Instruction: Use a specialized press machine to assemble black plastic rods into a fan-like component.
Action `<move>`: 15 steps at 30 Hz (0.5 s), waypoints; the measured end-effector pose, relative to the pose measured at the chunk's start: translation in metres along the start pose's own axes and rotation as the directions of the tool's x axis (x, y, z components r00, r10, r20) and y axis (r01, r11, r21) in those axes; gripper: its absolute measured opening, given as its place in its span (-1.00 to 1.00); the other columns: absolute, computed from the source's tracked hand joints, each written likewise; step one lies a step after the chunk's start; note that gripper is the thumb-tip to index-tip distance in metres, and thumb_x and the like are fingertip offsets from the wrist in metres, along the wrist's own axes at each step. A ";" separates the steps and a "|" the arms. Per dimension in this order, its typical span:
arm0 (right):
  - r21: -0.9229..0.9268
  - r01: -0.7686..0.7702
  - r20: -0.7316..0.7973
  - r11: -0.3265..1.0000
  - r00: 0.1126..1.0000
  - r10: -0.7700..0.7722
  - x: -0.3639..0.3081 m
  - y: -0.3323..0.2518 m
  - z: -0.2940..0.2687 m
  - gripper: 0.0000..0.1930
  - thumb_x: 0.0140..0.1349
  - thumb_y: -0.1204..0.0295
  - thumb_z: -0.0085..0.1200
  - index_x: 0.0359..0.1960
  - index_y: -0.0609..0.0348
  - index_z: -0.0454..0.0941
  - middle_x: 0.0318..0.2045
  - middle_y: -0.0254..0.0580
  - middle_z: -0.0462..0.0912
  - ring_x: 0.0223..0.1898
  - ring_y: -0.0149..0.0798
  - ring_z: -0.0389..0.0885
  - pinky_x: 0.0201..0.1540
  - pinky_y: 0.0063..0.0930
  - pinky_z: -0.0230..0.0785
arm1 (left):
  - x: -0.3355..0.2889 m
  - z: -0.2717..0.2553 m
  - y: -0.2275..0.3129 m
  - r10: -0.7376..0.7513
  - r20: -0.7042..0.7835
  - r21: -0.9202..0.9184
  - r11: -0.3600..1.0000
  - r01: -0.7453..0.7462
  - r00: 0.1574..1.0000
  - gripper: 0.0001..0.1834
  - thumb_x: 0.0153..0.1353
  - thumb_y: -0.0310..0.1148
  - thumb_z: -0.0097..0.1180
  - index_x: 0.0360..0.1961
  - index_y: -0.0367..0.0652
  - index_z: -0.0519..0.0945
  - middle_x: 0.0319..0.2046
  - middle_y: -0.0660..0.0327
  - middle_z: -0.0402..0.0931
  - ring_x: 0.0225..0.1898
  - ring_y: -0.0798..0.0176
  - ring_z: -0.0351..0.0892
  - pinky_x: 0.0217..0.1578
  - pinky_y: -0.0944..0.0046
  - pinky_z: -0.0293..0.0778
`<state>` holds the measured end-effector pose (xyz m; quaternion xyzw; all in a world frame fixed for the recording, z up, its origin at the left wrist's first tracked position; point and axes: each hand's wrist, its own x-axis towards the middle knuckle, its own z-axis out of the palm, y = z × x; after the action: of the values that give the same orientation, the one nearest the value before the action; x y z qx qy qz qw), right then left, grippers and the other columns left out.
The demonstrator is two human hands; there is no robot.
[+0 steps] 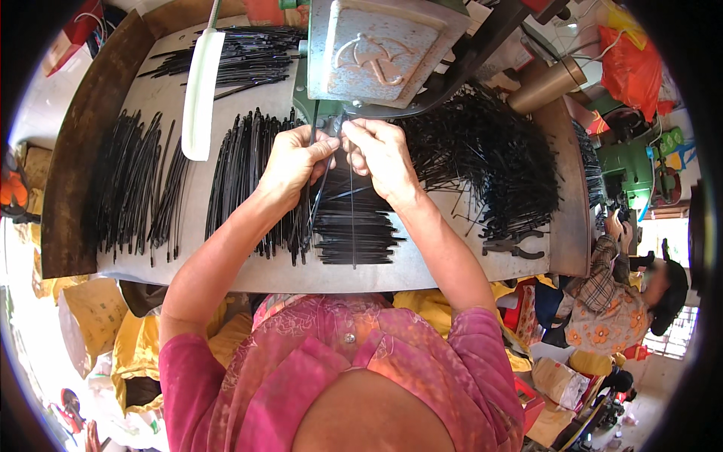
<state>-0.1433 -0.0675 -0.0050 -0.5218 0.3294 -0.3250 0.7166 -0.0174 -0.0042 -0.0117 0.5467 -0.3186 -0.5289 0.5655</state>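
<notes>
My left hand is closed, thumb and fingers pinching thin black rods that look like umbrella ribs. My right hand is beside it, fingers curled and pinched on another thin rib, whose length hangs down toward me. The fingertips of both hands almost meet just under the head of a green and grey machine, which bears a raised umbrella shape. Exactly how the rib ends sit at the machine is hidden by my fingers. Below my hands lies a stack of black ribs set crosswise.
Upright rows of ribs and another bundle lie left on the metal table. A tangled rib heap and pliers are at right. A white strip lamp hangs at left. Another person sits far right.
</notes>
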 end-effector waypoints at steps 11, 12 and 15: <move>0.031 0.002 -0.029 1.000 1.000 -0.001 0.005 0.001 0.002 -0.82 0.10 0.46 -0.06 -0.58 0.32 0.40 -0.69 -0.29 0.41 -0.79 -0.54 0.30 -0.82 -0.72 0.10 | 0.004 -0.002 0.010 0.011 0.011 0.121 0.993 -0.012 1.000 -0.84 0.02 -0.42 0.07 -0.62 -0.19 0.40 -0.75 0.30 0.34 -0.84 0.59 0.09 -0.84 0.58 -0.03; 0.002 -0.025 -0.006 1.000 1.000 0.025 0.004 -0.001 0.001 -0.82 0.10 0.42 -0.05 -0.55 0.30 0.42 -0.68 -0.31 0.42 -0.76 -0.55 0.33 -0.78 -0.74 0.14 | 0.003 -0.002 0.010 -0.016 0.014 0.067 0.998 0.015 1.000 -0.84 0.01 -0.43 0.07 -0.63 -0.19 0.40 -0.76 0.30 0.34 -0.84 0.59 0.09 -0.84 0.57 -0.04; -0.070 -0.119 0.017 0.990 0.993 0.121 -0.001 -0.011 -0.003 -0.81 0.10 0.38 -0.05 -0.52 0.27 0.43 -0.65 -0.33 0.44 -0.72 -0.55 0.38 -0.72 -0.77 0.20 | 0.004 -0.003 0.013 -0.067 0.003 -0.019 0.998 0.067 0.998 -0.87 -0.01 -0.48 0.06 -0.63 -0.23 0.40 -0.77 0.28 0.34 -0.86 0.57 0.10 -0.88 0.54 -0.03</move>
<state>-0.1476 -0.0711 0.0049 -0.5287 0.3637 -0.2643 0.7200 -0.0106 -0.0092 -0.0005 0.5511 -0.2955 -0.5513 0.5523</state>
